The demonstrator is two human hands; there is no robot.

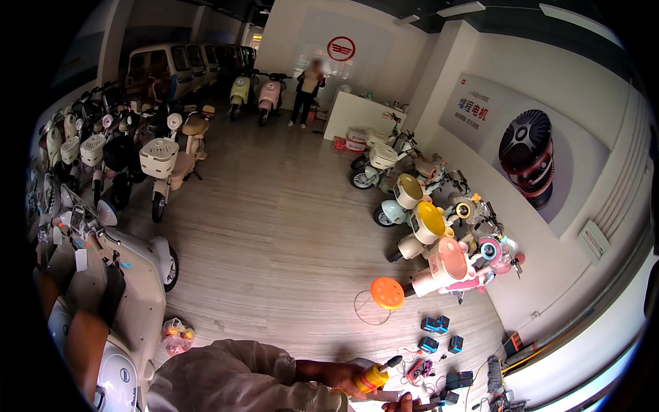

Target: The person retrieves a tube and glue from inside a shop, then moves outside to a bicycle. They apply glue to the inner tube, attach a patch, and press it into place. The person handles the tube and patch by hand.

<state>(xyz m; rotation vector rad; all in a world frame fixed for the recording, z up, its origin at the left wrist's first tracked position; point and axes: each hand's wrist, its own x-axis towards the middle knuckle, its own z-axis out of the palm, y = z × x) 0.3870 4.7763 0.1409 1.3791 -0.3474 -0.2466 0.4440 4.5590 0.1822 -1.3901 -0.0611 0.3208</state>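
Note:
My left hand (341, 377) reaches in from a pale, loose sleeve at the lower edge. Its fingers are wrapped round a yellow tool with a black tip (374, 378), which points up and to the right. Just right of it, low at the picture's rim, is my right hand (406, 404), mostly cut off. Its fingers are bent beside a pale, narrow piece (386, 396) lying between the two hands. What the right fingers hold, if anything, I cannot make out.
Blue and black battery-like boxes (430, 345) and red cabled leads (417, 371) lie on the floor at right. An orange stool (387, 293) stands beyond, near a pink scooter (449, 264). More scooters line the left. A plastic bag (178, 336) sits nearby. A person (308, 90) stands far back.

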